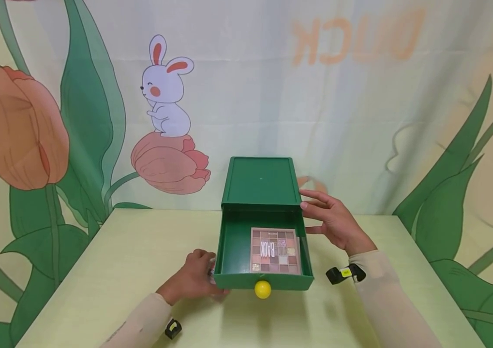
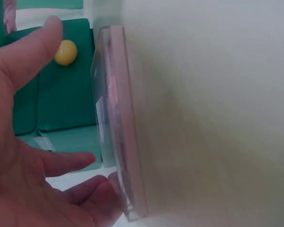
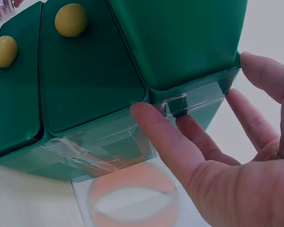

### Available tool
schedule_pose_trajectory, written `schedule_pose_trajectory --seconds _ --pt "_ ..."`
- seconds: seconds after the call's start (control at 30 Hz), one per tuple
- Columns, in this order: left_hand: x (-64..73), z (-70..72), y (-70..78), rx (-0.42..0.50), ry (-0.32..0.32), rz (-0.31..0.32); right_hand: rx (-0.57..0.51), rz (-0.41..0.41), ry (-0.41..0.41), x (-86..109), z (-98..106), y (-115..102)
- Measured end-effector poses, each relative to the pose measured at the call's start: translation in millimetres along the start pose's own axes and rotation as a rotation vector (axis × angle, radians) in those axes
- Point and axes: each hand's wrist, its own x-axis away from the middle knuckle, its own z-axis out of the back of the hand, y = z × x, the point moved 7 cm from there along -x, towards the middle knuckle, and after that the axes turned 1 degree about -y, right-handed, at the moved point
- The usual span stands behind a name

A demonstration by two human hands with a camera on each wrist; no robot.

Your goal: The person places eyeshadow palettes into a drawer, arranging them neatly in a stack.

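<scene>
A green drawer cabinet (image 1: 261, 180) has its top drawer (image 1: 235, 244) pulled out, with a yellow ball knob (image 1: 262, 290) in front. Inside lies an eyeshadow palette (image 1: 274, 251) marked "BACK", overlapping another flat case at its right edge. Left of the drawer, my left hand (image 1: 196, 275) reaches at a second pink-edged palette (image 2: 125, 123). Its lower fingertips meet that palette's edge in the left wrist view, while the thumb stands apart from it. My right hand (image 1: 335, 220) has fingertips resting along the cabinet's right side, fingers spread.
Two lower drawers with yellow knobs, one a dark green drawer front (image 3: 90, 71), are pushed in. Clear tape (image 3: 80, 151) runs along the cabinet's side. The pale yellow table (image 1: 141, 246) ends at a printed curtain (image 1: 246, 87) behind the cabinet.
</scene>
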Motion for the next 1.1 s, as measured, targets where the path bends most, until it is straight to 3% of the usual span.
schedule_pose_trajectory --seconds 0.27,0.8,1.1 --pt "3.4 -7.9 -2.4 -0.001 0.034 0.013 -0.002 -0.009 0.005 0.9 -0.9 1.7" --pt "4.2 -11.8 5.3 -0.067 0.089 0.030 -0.003 -0.001 0.006 0.4 -2.4 -0.1" --pt "9.6 -8.9 0.6 -0.068 0.117 0.028 0.000 -0.003 0.008 1.6 -2.4 -0.8"
